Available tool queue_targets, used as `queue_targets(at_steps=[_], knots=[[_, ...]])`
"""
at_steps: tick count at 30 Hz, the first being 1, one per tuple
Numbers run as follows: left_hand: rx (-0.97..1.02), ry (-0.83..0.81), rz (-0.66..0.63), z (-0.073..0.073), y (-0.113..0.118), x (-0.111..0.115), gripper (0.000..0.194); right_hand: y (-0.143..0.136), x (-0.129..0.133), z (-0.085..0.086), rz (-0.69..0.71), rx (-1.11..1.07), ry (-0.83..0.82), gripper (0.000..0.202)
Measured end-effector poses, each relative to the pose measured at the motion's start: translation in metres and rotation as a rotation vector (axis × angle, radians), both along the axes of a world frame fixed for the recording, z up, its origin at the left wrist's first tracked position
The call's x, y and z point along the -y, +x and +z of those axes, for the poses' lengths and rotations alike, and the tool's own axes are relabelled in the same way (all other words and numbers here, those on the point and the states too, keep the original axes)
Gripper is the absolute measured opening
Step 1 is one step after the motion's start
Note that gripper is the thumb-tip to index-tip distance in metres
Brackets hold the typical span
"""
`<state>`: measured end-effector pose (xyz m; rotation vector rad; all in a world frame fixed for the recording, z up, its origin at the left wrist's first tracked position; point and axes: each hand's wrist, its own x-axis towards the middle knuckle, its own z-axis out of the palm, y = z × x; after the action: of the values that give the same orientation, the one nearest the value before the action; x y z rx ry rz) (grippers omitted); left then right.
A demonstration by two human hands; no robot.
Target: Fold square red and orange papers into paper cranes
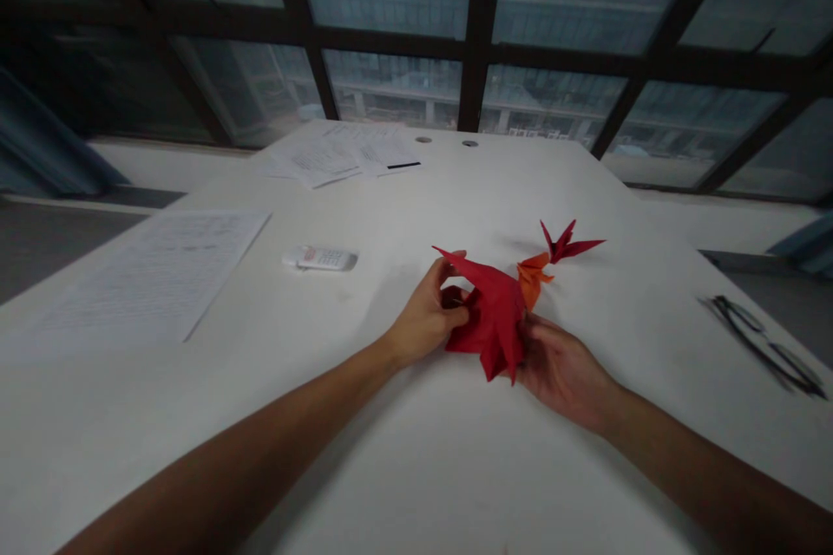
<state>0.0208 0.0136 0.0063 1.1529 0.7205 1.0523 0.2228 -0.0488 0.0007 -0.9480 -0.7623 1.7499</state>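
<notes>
Between my two hands is a red folded-paper figure (495,303), held just above the white table. My left hand (430,310) grips its left side, thumb in front and fingers curled behind. My right hand (565,368) holds the lower right side, with some fingertips hidden by the paper. One long red point juts to the upper left, and small pointed folds hang at the bottom. Just behind it stands a small orange origami figure (534,277), partly covered. A dark red origami crane (570,244) sits beyond that to the right.
A white bottle-like item with printing (320,258) lies left of my hands. Printed sheets (156,277) spread at the left edge. More papers (338,152) and a black pen (404,166) lie at the back. Glasses (768,347) rest near the right edge.
</notes>
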Motion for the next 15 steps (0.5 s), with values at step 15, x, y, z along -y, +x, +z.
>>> queue_targets(at_steps=[15], knots=[[-0.078,0.112,0.257,-0.003,0.007,0.009,0.041,0.010,0.014,0.006,-0.427,0.880,0.788,0.054]])
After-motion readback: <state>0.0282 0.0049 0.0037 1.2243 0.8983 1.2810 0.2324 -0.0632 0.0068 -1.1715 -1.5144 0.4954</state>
